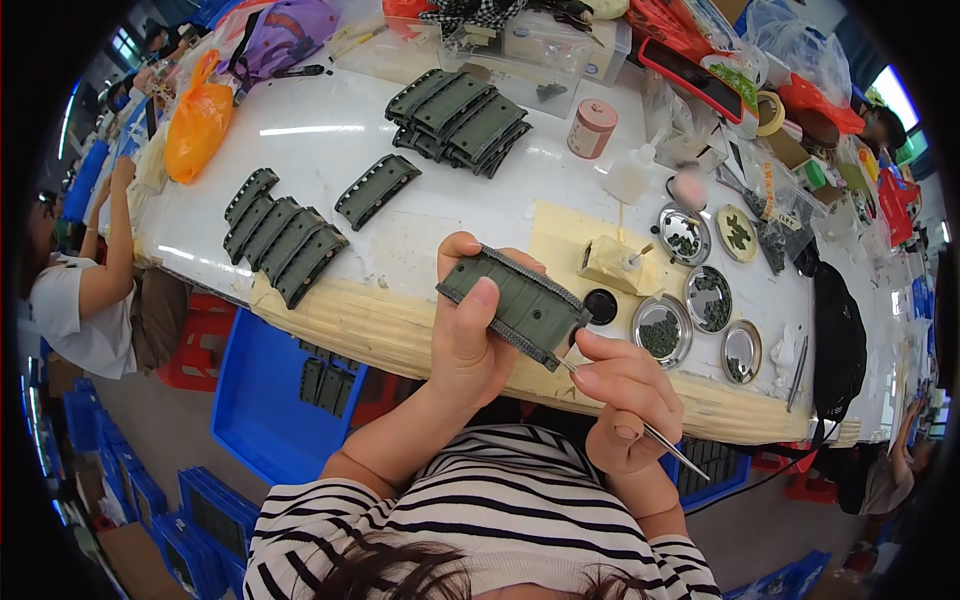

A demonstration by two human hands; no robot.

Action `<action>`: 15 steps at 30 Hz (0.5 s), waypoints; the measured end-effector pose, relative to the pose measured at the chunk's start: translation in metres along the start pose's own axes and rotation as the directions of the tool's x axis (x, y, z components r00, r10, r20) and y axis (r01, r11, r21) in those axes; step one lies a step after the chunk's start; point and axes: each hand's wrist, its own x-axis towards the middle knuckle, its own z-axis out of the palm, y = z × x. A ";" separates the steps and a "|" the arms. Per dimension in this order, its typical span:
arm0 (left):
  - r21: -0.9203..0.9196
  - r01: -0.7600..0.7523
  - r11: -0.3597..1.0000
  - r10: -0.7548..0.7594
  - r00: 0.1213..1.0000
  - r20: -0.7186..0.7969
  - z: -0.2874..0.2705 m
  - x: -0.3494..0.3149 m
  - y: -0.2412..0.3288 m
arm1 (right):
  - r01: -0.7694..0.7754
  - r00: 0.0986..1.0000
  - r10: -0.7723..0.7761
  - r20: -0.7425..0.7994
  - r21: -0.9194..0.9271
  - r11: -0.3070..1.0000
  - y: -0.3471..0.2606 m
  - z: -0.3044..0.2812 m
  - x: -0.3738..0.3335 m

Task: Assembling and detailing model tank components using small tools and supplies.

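Note:
My left hand (pixel 470 330) is closed around a curved dark green panel (pixel 522 305) with ridged edges, the thumb pressed on its face. It is tilted above the table's near edge. In my right hand (pixel 632 400) is a slim pointed metal tool (pixel 684 460); one end reaches the panel's lower right corner, and the other sticks out below my palm. Whether the tool has one arm or two is too small to tell. Just beyond the hands stands a yellow taped block (pixel 612 262) with a thin stick in it, beside a round black cap (pixel 600 306).
Green panels lie in a stack (pixel 460 115), a row (pixel 282 240) and singly (pixel 378 190). Round metal dishes (pixel 688 325) hold small green pieces at right, near tweezers (pixel 798 375) and a black bag (pixel 838 350). A blue crate (pixel 255 400) sits below the table; a person (pixel 85 300) works at left.

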 end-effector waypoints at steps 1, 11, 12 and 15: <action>-0.002 -0.005 1.000 0.005 1.000 0.006 0.000 0.000 0.000 | 0.000 1.000 0.000 -0.002 -0.002 1.000 0.000 0.000 0.000; 0.029 -0.075 0.997 0.073 0.996 0.049 0.002 -0.002 0.000 | -0.028 1.000 0.028 0.012 0.016 0.999 -0.005 -0.001 -0.003; 0.032 -0.079 0.996 0.077 0.995 0.059 0.002 -0.002 0.000 | -0.015 1.000 0.015 0.011 0.047 0.999 -0.003 -0.002 -0.002; 0.014 -0.063 0.998 0.062 0.996 0.069 0.002 -0.001 0.000 | 0.003 0.999 -0.006 0.036 0.071 0.997 -0.003 -0.005 0.000</action>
